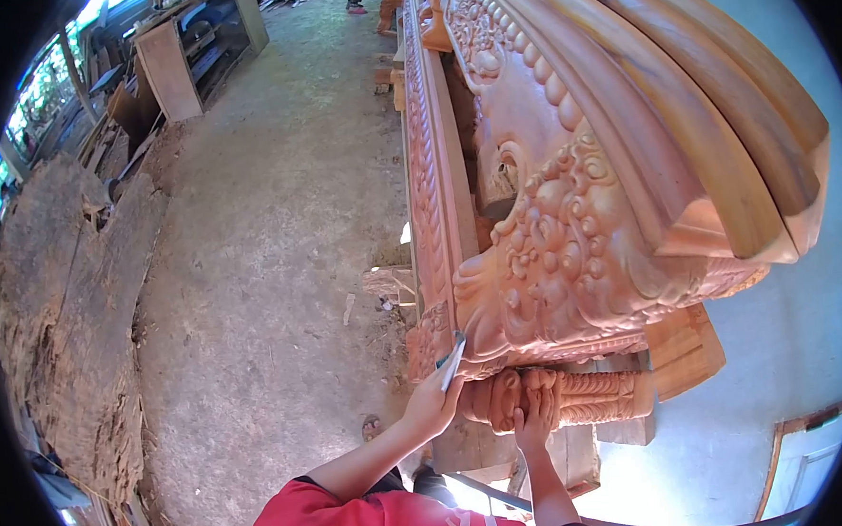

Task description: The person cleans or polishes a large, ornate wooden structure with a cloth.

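A large carved reddish wooden piece (572, 245) with scrolls and beads fills the right half of the view. Near its lower left corner my left hand (432, 407) is closed on a thin pale flat sheet (452, 364), whose dark upper tip meets the carving's edge. My right hand (533, 424) rests with its fingers spread on a carved round post (599, 396), which lies sideways below the large piece. What the flat sheet is made of cannot be made out.
Rough wooden slabs (71, 310) lie along the left side. A wooden cabinet (171, 71) with scrap wood stands at the upper left. Wooden blocks (687, 349) stick out under the carving. Another person's foot (357, 10) shows at the top.
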{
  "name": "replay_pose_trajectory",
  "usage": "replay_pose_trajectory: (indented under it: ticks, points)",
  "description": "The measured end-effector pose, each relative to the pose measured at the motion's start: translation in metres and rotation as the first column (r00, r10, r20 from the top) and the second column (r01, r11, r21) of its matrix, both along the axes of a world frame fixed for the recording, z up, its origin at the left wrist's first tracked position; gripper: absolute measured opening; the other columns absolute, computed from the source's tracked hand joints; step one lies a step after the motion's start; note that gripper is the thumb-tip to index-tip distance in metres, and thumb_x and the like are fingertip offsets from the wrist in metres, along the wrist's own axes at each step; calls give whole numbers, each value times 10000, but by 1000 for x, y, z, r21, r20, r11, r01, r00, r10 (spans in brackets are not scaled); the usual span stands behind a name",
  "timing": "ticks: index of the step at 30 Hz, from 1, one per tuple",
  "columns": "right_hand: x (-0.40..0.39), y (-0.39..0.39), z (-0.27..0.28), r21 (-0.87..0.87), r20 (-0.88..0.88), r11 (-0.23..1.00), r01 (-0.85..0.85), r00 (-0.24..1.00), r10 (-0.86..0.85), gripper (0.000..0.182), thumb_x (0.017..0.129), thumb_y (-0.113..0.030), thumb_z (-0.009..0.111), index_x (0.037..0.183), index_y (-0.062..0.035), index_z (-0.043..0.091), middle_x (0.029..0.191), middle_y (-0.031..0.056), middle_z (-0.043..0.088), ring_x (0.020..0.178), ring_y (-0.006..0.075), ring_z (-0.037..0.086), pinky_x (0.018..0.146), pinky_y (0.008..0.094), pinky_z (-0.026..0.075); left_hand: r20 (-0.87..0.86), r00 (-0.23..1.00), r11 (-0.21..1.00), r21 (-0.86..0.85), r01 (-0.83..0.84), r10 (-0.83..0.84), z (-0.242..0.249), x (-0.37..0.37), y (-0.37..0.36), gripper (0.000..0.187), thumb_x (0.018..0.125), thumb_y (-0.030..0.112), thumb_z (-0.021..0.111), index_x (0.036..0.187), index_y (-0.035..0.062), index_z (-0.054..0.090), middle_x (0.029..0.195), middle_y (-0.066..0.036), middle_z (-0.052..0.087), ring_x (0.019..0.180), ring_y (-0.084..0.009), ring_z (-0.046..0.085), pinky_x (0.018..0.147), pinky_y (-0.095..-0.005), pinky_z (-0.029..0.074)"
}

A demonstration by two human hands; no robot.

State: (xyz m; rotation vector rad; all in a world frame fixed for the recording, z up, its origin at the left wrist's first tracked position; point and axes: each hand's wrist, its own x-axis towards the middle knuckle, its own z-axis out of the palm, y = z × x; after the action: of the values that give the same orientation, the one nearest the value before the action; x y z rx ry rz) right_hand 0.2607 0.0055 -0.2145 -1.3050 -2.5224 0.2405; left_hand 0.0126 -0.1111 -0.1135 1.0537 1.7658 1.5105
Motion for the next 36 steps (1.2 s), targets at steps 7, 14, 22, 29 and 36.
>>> replay_pose_trajectory:
  ticks: [7, 14, 22, 29, 36]
  points:
    - [5, -2, 0, -93, -86, 995, 22, 996, -30, 522, 809, -342, 525, 1262, -102, 427, 1342, 227, 291, 1263, 411, 240, 1033, 490, 219, -221, 938, 938, -281, 203, -269, 12, 18, -25, 308, 893, 256, 449, 911, -32, 556, 727, -237, 576, 706, -418, 557, 624, -458, 431]
    - [-1, -11, 45, -616, -738, 522, -589, 663, -124, 525, 825, -325, 583, 1223, -7, 456, 1193, 133, 489, 1115, 217, 451, 930, 338, 354, -100, 835, 822, -273, 500, -541, 13, 67, -6, 316, 869, 293, 507, 854, -8, 602, 732, -225, 585, 696, -398, 569, 606, -427, 432]
    - [28, 32, 110, -563, -625, 819, -112, 705, -334, 250, 817, -147, 603, 1018, 2, 600, 871, 81, 636, 804, 161, 592, 701, 292, 463, -501, 865, 994, 104, 21, 34, 65, 84, 39, 305, 739, 230, 687, 954, 28, 609, 999, -135, 598, 946, -288, 562, 820, -393, 433]
    - [27, 160, 118, 135, -581, 979, 150, 813, -44, 418, 706, 32, 542, 1110, -68, 585, 935, 188, 619, 853, 343, 593, 744, 394, 458, -875, 469, 827, -176, -533, 117, 67, 74, 47, 850, 732, 406, 662, 1341, -2, 232, 1374, -256, 236, 1275, -458, 182, 1010, -504, 245]
    - [-39, 132, 62, 205, -266, 948, -245, 918, 295, 326, 765, -109, 525, 1086, -119, 588, 1129, 83, 580, 1006, 233, 562, 861, 395, 433, -699, 614, 902, 106, -418, 366, 11, 41, 78, 836, 732, 355, 681, 1315, -23, 215, 1289, -262, 320, 1133, -432, 401, 898, -444, 401]
